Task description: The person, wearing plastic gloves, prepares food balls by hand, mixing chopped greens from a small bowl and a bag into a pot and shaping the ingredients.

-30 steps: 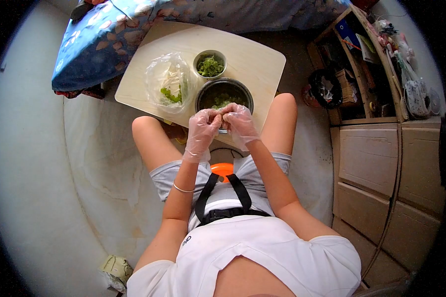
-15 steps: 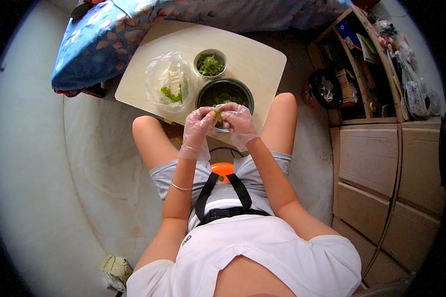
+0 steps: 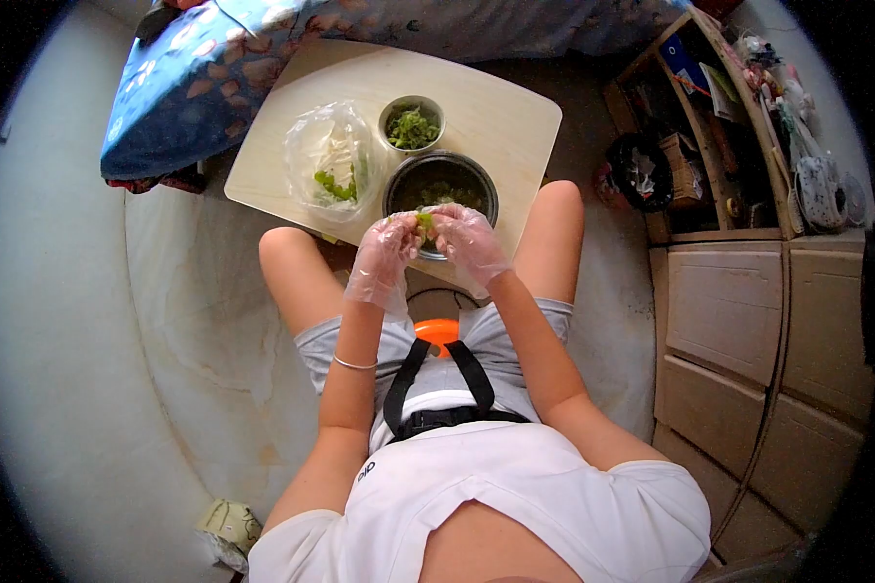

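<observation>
Both hands wear clear plastic gloves and meet over the near rim of a dark metal pot (image 3: 492, 199). My left hand (image 3: 387, 251) pinches a small piece of green leaf (image 3: 425, 222) between its fingertips. Opposite it, my right hand (image 3: 465, 243) has its fingers closed on the same piece. Liquid and some greens show inside the pot, partly hidden by my hands. Behind the pot stands a white bowl (image 3: 441, 135) of green leaves (image 3: 412, 127). To its left lies a clear plastic bag (image 3: 306, 136) with pale stalks and green leaves (image 3: 337, 185) inside.
The pale low table (image 3: 515, 117) is between my knees and a bed with a blue floral cover (image 3: 175, 117). At right are a wooden shelf (image 3: 695, 92), a lined bin (image 3: 640, 173) and cabinets (image 3: 724, 311). An orange object (image 3: 440, 333) shows beneath me.
The green piece between my fingertips shows more clearly now. My left hand has shifted and turned slightly; my right hand stays nearly in place.
</observation>
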A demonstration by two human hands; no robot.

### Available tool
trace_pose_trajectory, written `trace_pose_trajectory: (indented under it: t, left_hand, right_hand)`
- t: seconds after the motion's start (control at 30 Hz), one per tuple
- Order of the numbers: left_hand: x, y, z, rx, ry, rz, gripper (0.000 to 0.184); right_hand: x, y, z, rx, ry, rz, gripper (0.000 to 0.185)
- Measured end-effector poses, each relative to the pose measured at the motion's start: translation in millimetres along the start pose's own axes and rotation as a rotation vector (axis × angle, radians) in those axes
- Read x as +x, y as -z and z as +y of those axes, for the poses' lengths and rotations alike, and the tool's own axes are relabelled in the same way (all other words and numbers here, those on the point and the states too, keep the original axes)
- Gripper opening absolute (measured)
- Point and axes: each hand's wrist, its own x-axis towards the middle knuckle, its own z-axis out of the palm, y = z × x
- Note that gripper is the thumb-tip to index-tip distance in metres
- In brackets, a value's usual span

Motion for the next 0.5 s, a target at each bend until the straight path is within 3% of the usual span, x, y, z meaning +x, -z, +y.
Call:
trace_pose_trajectory:
  t: [0.1,0.2,0.5]
  left_hand:
    - [-4.6,-5.2,1.4,0.133,-0.036,-0.045,0.013]
    - [-9.4,-13.2,5.9,0.187,-0.025,-0.086,0.012]
    - [3.9,3.5,-3.8,0.016,0.072,-0.063,0.013]
  right_hand:
    - [2.6,-1.1,3.9,-0.226,0.111,0.000,0.016]
    - [3.5,-1.7,0.5,-0.270,0.083,0.042,0.012]
    - [6.2,17.5,10.9,-0.024,-0.032,-0.020,0.015]
